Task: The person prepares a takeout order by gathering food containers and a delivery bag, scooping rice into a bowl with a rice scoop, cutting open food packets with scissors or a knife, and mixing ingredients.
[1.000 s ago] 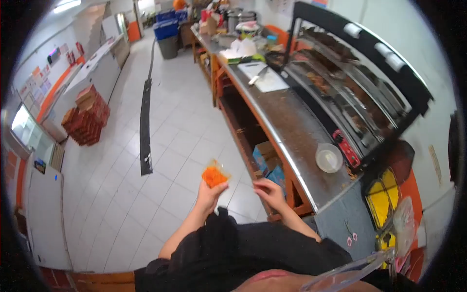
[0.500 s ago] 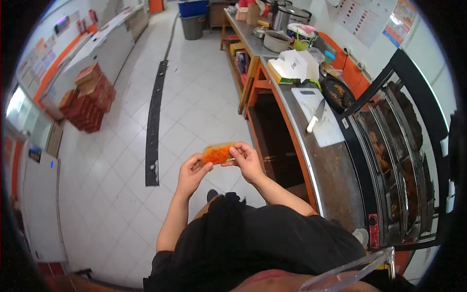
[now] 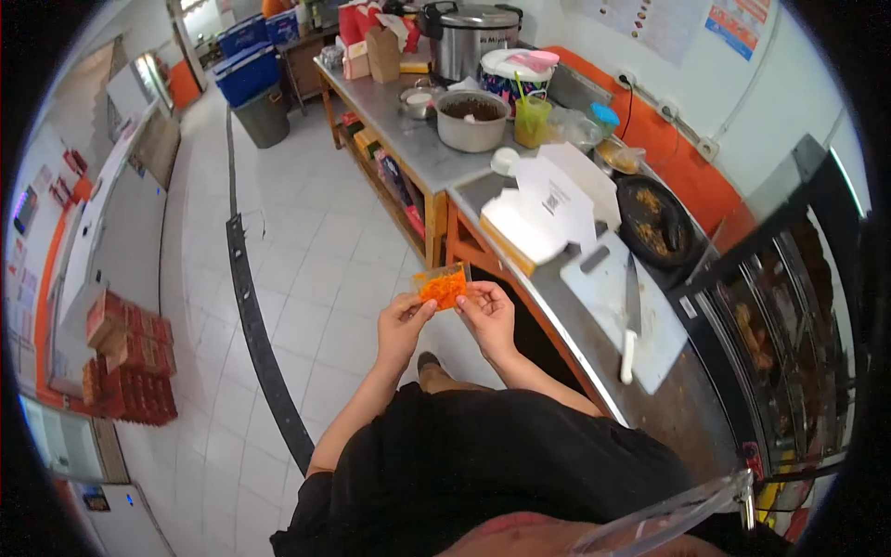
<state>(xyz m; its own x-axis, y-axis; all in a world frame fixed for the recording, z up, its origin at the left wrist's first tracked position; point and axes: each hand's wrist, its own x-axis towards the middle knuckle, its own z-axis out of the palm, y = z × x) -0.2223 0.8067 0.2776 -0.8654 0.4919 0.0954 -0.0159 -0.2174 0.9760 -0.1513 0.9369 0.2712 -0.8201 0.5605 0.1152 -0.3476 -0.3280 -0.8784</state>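
Note:
Between my two hands I hold a small clear plastic packet [image 3: 443,289] with bright orange contents. My left hand [image 3: 401,322] pinches its left lower edge between thumb and fingers. On the opposite side, my right hand [image 3: 487,314] grips the lower right edge the same way. The packet is held up over the tiled floor, in front of my body and left of the counter. What exactly the orange filling is, I cannot make out.
Along the right runs a metal counter [image 3: 594,320] bearing a white cutting board [image 3: 608,288], a knife [image 3: 631,334], an open white box [image 3: 548,204], a black pan [image 3: 657,223] and a pot [image 3: 473,119]. A glass display case [image 3: 775,325] stands nearest on the right. Red crates [image 3: 135,390] sit at left.
My view has turned and moved forward, so the counter and its pots look nearer. The packet stays in both hands and now sits slightly further right in view.

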